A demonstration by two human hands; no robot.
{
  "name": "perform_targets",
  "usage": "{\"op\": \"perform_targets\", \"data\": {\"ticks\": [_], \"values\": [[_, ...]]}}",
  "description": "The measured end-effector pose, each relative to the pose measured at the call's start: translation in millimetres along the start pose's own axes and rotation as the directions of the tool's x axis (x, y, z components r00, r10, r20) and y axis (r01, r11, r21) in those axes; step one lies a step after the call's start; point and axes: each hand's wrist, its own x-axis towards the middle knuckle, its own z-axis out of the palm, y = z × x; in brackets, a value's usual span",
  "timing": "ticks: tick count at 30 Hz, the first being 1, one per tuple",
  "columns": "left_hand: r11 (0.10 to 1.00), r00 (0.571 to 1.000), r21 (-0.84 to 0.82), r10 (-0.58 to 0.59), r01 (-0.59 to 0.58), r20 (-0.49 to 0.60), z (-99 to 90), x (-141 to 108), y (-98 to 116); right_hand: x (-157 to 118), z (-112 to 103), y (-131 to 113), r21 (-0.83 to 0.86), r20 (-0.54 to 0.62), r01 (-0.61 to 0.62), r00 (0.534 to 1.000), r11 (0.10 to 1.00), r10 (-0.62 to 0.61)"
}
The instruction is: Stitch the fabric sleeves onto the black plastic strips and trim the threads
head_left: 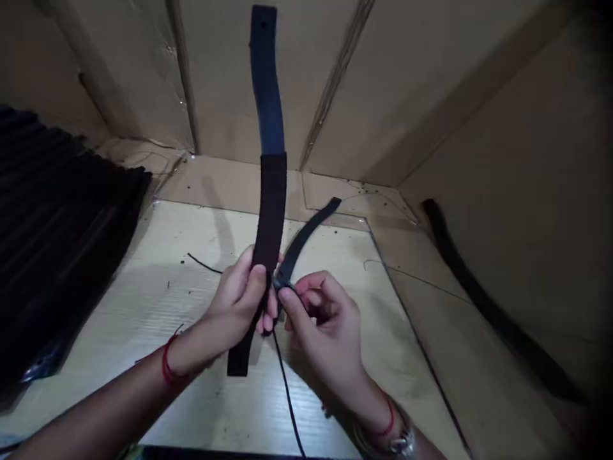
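Observation:
A long dark strap [272,198], blue-grey in its upper part and dark brown below, stands up from my left hand [242,297]. That hand is closed around its lower part, thumb in front. Just to the right, my right hand [328,319] pinches the lower end of a narrower dark strap [309,233] between thumb and fingers, close against the left fingers. A thin black cord [287,383] runs down from between the hands. Another piece of black cord [204,263] sticks out to the left of my left hand. The exact joint between the straps is hidden by fingers.
A pile of dark strips [62,236] fills the left side of the pale tabletop [191,396]. Cardboard walls [220,83] rise behind and to the right. Another dark strap [488,313] lies at the right, with loose thin threads nearby.

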Motion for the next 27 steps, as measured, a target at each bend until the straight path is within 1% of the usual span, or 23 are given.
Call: {"op": "perform_targets", "data": {"ticks": [4,9,20,27], "values": [[1.0,1.0,0.014,-0.004,0.004,-0.006,-0.2,2.9,0.3,-5.4,1.1,-1.9,-0.003,-0.004,-0.002,1.0,1.0,0.002],[0.998,1.0,0.056,0.003,-0.002,-0.01,0.8,1.8,1.1,-4.7,0.5,-1.1,0.009,0.002,0.012,1.0,1.0,-0.012],[0.998,1.0,0.065,0.027,-0.027,-0.003,0.2,0.3,-3.5,-5.5,-0.1,0.1,-0.008,-0.009,0.008,1.0,1.0,-0.008],[0.998,1.0,0.062,0.021,-0.021,0.001,0.7,0.8,-2.7,-4.0,-1.2,-1.3,-0.027,-0.017,0.007,1.0,1.0,-0.007]]}}
